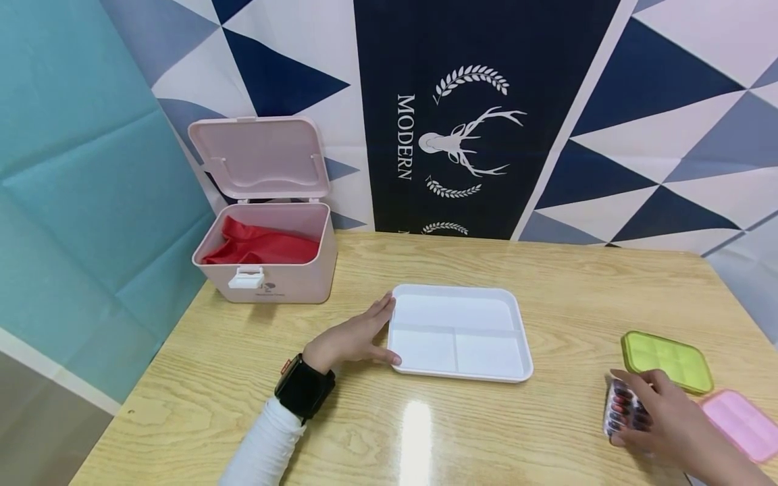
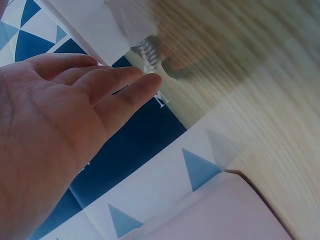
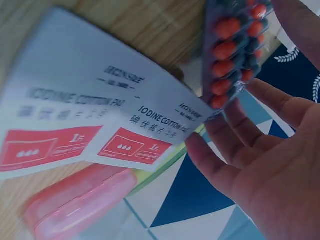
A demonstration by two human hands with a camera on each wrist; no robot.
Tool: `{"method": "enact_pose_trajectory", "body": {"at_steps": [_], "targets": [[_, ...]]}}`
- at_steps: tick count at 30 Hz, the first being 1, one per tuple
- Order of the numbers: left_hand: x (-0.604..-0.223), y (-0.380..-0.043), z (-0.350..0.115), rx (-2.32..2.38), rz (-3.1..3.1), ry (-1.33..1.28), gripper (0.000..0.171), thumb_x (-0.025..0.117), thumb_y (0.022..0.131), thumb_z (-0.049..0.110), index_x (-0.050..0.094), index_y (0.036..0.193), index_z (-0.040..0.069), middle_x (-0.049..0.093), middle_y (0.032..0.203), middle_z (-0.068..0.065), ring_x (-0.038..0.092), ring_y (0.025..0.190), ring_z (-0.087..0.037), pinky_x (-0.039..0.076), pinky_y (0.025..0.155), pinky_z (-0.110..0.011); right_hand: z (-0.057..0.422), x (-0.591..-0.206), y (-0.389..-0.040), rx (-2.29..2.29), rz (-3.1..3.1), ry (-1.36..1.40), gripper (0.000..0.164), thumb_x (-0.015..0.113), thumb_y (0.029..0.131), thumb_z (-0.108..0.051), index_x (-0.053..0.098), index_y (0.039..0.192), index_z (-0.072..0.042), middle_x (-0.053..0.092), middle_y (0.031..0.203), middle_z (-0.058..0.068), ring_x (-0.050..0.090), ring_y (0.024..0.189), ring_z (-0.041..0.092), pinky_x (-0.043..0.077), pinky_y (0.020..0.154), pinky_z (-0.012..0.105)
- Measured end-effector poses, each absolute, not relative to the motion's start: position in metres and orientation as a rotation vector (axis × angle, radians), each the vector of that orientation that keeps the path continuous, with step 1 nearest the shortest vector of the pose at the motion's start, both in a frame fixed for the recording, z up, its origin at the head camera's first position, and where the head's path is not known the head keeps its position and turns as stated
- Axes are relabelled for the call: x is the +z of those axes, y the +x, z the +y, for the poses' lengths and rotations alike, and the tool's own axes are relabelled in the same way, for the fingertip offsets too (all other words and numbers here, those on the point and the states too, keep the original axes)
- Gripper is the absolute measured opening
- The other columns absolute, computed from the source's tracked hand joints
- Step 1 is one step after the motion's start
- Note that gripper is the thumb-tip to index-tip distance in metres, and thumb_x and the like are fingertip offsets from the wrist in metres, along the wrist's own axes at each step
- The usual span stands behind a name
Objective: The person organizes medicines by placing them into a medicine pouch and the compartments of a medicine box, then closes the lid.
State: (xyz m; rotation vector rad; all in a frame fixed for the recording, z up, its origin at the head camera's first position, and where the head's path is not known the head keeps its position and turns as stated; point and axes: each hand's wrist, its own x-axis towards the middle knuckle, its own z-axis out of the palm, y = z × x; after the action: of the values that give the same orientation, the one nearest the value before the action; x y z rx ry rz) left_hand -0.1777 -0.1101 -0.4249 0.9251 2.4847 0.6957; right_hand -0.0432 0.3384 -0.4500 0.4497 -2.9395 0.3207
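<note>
A white tray (image 1: 452,307) with three compartments lies on the wooden table. Along its left side, my left hand (image 1: 352,337) rests with extended fingers at the rim and the thumb at the near-left corner. On the right, my right hand (image 1: 675,418) pinches a blister pack (image 1: 618,408) of red-and-dark capsules between thumb and fingers. The right wrist view shows the capsules of this blister pack (image 3: 227,60) up close. Beside it are white iodine cotton pad packets (image 3: 100,95) with red print. A translucent green pill case (image 1: 668,358) lies just beyond my right hand.
A pink pill case (image 1: 743,425) lies at the far right, partly behind my right wrist. At the back left stands a pink box (image 1: 286,287) with its lid raised and red cloth (image 1: 270,244) inside. A patterned cloth (image 1: 450,202) hangs behind the table.
</note>
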Motion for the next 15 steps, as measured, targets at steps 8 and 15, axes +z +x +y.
{"method": "enact_pose_trajectory", "body": {"at_steps": [8, 15], "targets": [[-0.426, -0.179, -0.110, 0.690, 2.492, 0.920, 0.102, 0.065, 0.076, 0.048, 0.003, 0.145, 0.003, -0.004, 0.155, -0.009, 0.003, 0.137, -0.020, 0.022, 0.112, -0.041, 0.326, -0.435, -0.054, 0.329, -2.971, 0.415, 0.052, 0.081, 0.058, -0.020, 0.059, 0.102, -0.002, 0.059, 0.081, 0.006, 0.048, 0.062, 0.011, 0.044, 0.048, 0.035], [-0.427, -0.179, -0.110, 0.693, 2.496, 0.915, 0.103, 0.065, 0.075, 0.049, 0.004, 0.145, 0.003, -0.004, 0.155, -0.010, 0.002, 0.138, -0.021, 0.021, 0.112, -0.042, 0.313, -0.425, -0.061, 0.522, -3.015, 0.362, 0.035, 0.073, 0.070, -0.009, 0.059, 0.102, -0.003, 0.054, 0.066, -0.007, 0.042, 0.055, -0.003, 0.041, 0.044, 0.025]]}}
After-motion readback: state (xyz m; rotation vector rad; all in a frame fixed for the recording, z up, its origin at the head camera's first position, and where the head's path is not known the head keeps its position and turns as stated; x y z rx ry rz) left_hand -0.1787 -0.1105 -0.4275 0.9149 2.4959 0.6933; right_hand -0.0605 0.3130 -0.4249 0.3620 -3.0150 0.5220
